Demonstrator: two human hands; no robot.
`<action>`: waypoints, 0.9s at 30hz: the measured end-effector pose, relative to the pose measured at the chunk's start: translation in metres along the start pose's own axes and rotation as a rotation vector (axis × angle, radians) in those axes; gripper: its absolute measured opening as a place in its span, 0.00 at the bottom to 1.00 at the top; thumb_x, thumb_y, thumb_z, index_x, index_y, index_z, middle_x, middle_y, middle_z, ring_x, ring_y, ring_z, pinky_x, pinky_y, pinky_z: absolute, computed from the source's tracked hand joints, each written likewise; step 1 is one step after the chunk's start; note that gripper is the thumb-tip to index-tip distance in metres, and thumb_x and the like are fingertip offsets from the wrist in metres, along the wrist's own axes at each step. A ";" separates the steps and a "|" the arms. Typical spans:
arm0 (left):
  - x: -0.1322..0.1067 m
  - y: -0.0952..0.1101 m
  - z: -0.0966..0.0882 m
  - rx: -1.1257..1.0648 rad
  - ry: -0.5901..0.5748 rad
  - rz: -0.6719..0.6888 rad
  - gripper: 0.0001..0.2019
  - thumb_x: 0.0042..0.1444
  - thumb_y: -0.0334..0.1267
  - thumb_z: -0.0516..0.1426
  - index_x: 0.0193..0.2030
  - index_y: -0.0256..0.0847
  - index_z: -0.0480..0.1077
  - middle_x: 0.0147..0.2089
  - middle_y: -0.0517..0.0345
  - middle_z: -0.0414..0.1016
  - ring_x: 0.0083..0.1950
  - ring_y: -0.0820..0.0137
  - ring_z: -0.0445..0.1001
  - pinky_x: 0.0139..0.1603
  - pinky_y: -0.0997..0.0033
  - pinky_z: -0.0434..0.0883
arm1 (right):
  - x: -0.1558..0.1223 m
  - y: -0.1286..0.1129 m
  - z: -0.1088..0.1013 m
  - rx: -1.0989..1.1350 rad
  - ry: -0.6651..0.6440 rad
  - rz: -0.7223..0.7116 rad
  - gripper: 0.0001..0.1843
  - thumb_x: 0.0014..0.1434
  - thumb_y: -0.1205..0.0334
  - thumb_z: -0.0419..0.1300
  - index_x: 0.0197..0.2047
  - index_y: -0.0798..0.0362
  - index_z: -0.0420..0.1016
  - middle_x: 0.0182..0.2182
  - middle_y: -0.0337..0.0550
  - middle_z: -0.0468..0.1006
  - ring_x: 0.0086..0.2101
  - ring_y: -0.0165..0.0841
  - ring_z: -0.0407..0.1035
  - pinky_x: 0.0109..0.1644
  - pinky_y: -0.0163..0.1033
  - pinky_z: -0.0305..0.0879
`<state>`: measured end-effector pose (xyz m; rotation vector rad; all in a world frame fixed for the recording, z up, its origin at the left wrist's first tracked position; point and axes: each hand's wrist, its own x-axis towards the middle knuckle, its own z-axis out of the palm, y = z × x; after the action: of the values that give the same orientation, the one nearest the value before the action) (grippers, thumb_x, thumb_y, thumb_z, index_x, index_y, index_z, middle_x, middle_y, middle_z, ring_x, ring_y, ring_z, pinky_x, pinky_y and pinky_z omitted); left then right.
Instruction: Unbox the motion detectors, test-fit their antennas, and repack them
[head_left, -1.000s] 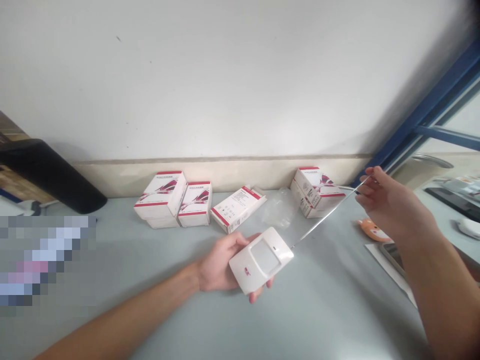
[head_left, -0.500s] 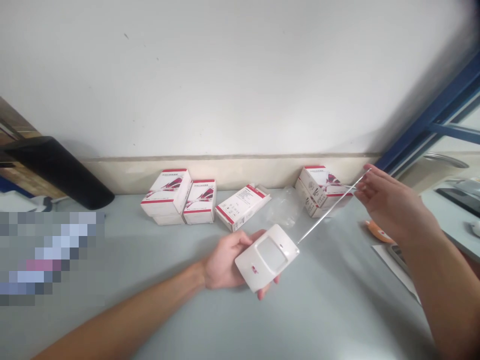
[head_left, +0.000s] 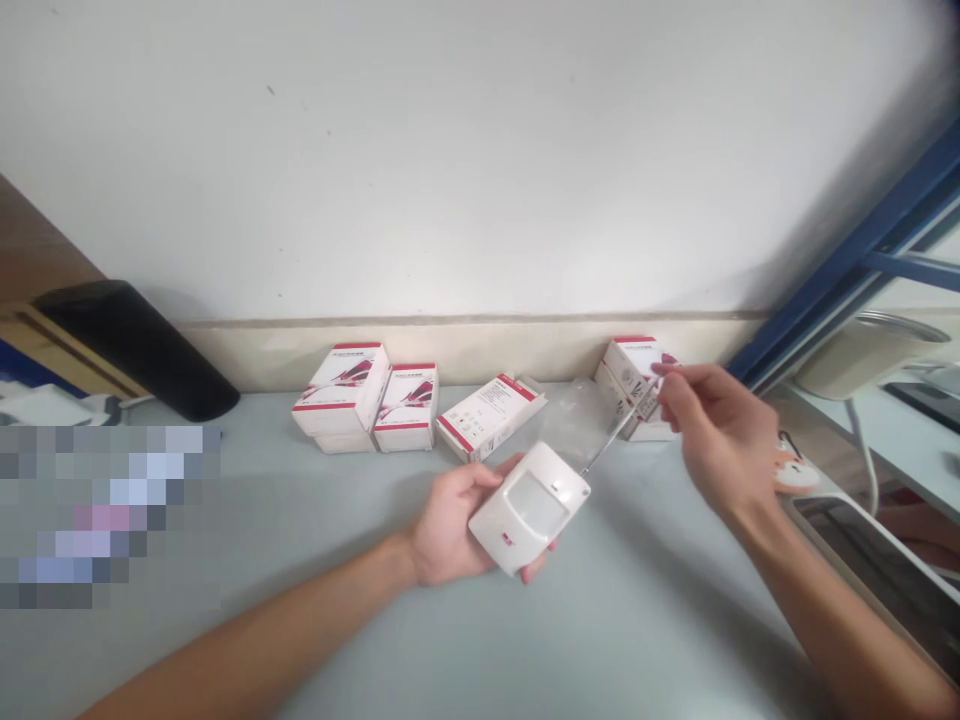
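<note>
— Above the middle of the worktop (head_left: 637, 610), what does the left hand (head_left: 446, 525) carry?

— One white detector (head_left: 529, 508): a flat housing with a frosted window and a small red mark, face up and tilted. The fingers (head_left: 536, 572) are clamped around it from beneath, and the thumb lies along its left edge. The unit is clear of the worktop surface.

— State of the right hand (head_left: 712, 440)?

— Raised, to the right of the detector. Its fingertips (head_left: 664, 375) are pinched together on the tip of the antenna (head_left: 621, 428), a thin metal rod. The rod runs from the detector's far right corner, up and to the right.

— Surrounding items?

— Red-and-white boxes (head_left: 341, 385) are lined along the foot of the wall, and one of them stands directly behind the right hand. A clear plastic bag (head_left: 574, 420) lies behind the detector, among the boxes. A black object (head_left: 135, 345) leans at far left. An orange-and-white figure (head_left: 795, 470) sits just beside the right wrist. A dark-screened device (head_left: 877, 560) lies at the right edge.
</note>
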<state>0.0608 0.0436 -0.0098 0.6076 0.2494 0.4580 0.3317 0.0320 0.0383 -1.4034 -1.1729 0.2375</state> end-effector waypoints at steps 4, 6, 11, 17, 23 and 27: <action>0.000 -0.002 -0.004 0.024 0.024 0.035 0.24 0.60 0.48 0.47 0.50 0.32 0.73 0.37 0.40 0.81 0.29 0.56 0.79 0.30 0.61 0.70 | -0.024 -0.012 0.011 -0.046 -0.235 -0.054 0.14 0.68 0.50 0.62 0.46 0.50 0.84 0.33 0.42 0.81 0.31 0.34 0.72 0.38 0.40 0.70; 0.000 -0.002 -0.006 0.029 0.036 0.045 0.25 0.60 0.49 0.48 0.50 0.30 0.75 0.36 0.39 0.81 0.28 0.56 0.78 0.31 0.61 0.69 | -0.032 -0.016 0.014 -0.030 -0.280 -0.082 0.14 0.68 0.52 0.61 0.49 0.49 0.83 0.34 0.42 0.82 0.31 0.34 0.72 0.38 0.40 0.71; -0.001 0.000 -0.007 0.024 0.058 0.054 0.26 0.61 0.50 0.49 0.49 0.30 0.77 0.37 0.40 0.81 0.29 0.57 0.78 0.34 0.61 0.68 | -0.047 -0.017 0.023 -0.045 -0.429 -0.183 0.11 0.69 0.55 0.59 0.46 0.46 0.83 0.31 0.40 0.80 0.29 0.35 0.71 0.36 0.41 0.72; -0.001 0.003 -0.002 0.021 0.101 0.081 0.25 0.63 0.51 0.49 0.48 0.32 0.77 0.36 0.41 0.80 0.29 0.58 0.77 0.35 0.61 0.66 | -0.044 -0.015 0.024 -0.143 -0.556 -0.274 0.14 0.70 0.58 0.55 0.49 0.45 0.82 0.34 0.41 0.81 0.31 0.36 0.73 0.36 0.43 0.71; 0.003 0.004 -0.003 -0.054 0.157 0.150 0.22 0.64 0.48 0.50 0.52 0.34 0.76 0.38 0.41 0.79 0.33 0.60 0.75 0.36 0.63 0.67 | -0.033 0.003 0.023 -0.574 -0.519 -0.457 0.27 0.67 0.52 0.60 0.68 0.45 0.67 0.51 0.51 0.79 0.52 0.51 0.75 0.51 0.54 0.74; 0.004 0.003 -0.004 -0.051 0.159 0.160 0.22 0.64 0.46 0.50 0.53 0.34 0.76 0.40 0.39 0.80 0.39 0.57 0.76 0.34 0.63 0.69 | -0.035 0.021 0.031 -0.717 -0.502 -0.492 0.11 0.69 0.56 0.58 0.52 0.46 0.77 0.49 0.50 0.80 0.51 0.51 0.75 0.54 0.56 0.72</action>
<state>0.0619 0.0492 -0.0117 0.5438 0.3411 0.6662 0.3030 0.0307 -0.0037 -1.6425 -2.1200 -0.2232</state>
